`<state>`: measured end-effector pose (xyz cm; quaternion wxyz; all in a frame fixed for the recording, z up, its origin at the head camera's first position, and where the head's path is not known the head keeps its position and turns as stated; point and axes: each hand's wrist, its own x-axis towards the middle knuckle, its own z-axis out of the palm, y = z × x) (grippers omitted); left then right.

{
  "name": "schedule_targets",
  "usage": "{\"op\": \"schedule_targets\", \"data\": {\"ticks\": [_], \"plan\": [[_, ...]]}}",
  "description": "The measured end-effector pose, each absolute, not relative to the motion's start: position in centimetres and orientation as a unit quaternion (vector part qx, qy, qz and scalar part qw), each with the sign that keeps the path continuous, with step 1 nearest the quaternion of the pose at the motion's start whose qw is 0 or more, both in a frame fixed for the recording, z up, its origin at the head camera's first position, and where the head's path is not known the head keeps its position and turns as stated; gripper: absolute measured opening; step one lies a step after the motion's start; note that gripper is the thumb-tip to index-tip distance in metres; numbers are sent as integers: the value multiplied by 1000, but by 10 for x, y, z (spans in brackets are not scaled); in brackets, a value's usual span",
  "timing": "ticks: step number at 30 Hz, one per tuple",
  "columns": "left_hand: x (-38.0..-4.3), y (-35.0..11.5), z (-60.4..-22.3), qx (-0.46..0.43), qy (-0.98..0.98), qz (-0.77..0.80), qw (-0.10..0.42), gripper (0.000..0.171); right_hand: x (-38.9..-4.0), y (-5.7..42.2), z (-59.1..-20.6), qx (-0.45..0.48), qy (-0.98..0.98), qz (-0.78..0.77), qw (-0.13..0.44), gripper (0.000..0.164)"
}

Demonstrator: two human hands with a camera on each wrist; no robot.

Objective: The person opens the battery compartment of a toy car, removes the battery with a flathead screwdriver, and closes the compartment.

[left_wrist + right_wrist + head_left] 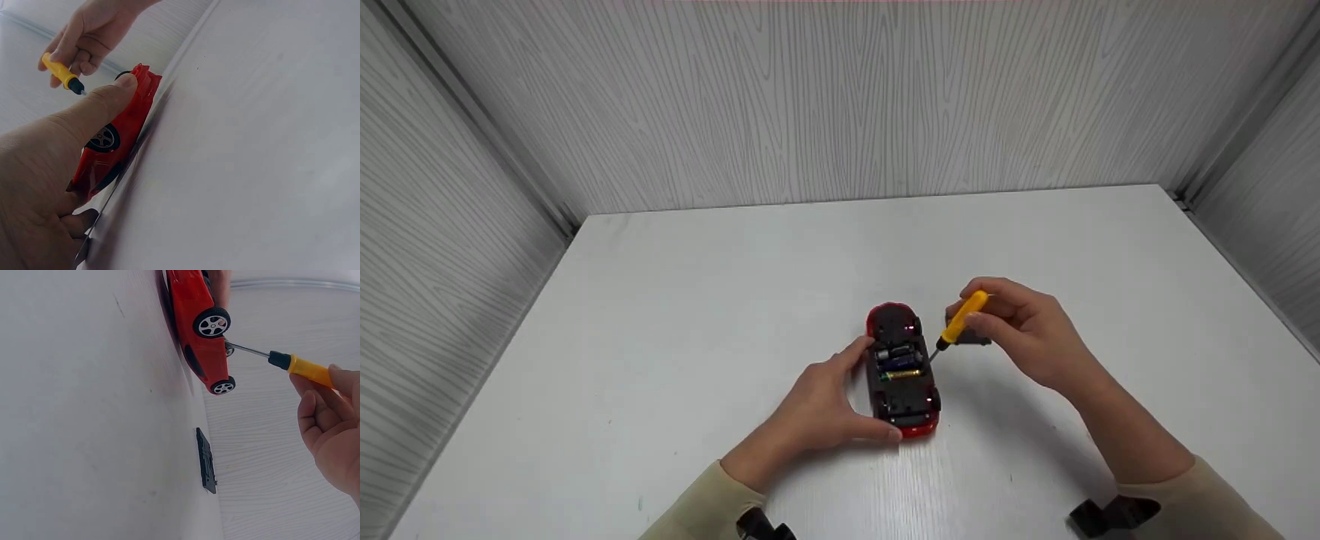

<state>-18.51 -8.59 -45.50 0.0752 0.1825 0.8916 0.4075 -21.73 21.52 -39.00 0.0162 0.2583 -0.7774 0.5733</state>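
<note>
A red toy car (904,401) lies upside down on the white table, its black underside up and the battery bay exposed with several batteries (901,362) inside. My left hand (823,409) grips the car by its ends, thumb at the near bumper and fingers along the left side. In my right hand (1027,330) a screwdriver (964,319) with a yellow handle is pinched between thumb and fingers. Its metal shaft slants down to the right edge of the battery bay, also seen in the right wrist view, where the car's wheels (212,322) point up.
A black battery cover (206,461) lies on the table just right of the car, partly behind my right hand in the head view. Pale wood-grain panels (840,97) stand at the back and both sides of the white table (697,300).
</note>
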Motion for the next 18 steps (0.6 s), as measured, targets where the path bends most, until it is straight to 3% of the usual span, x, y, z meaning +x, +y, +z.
{"op": "schedule_targets", "data": {"ticks": [18], "plan": [[-186,-86,-456,186,892,406,73,129,-214,211,-390,252,-791,557,16,21]]}}
